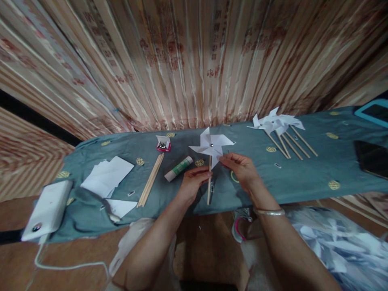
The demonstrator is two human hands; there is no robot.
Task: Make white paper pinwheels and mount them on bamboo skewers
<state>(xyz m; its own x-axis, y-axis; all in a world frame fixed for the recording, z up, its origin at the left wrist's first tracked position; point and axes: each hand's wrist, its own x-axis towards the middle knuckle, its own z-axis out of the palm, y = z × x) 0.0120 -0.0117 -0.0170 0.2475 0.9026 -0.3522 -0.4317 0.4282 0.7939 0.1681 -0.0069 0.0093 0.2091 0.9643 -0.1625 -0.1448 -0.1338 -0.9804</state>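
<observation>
A white paper pinwheel (pixel 211 145) on a wooden stick stands nearly upright over the cloth, a shiny pin at its centre. My left hand (pixel 195 182) is closed round the stick below the blades. The fingers of my right hand (pixel 239 165) pinch the tip of the lower right blade. Left of the pinwheel lie a glue stick (pixel 178 168) with a green label, a bundle of wooden sticks (pixel 150 180) and a small open red box (pixel 163 144) of metal pins.
Paper sheets (pixel 107 176) and a white power bank (pixel 48 210) with a cable lie at the left. Several pinwheels (pixel 279 123) rest at the back right, near a dark phone (pixel 371 157) and a blue-edged device (pixel 374 112). A plastic bag (pixel 342 246) of paper pieces stands below.
</observation>
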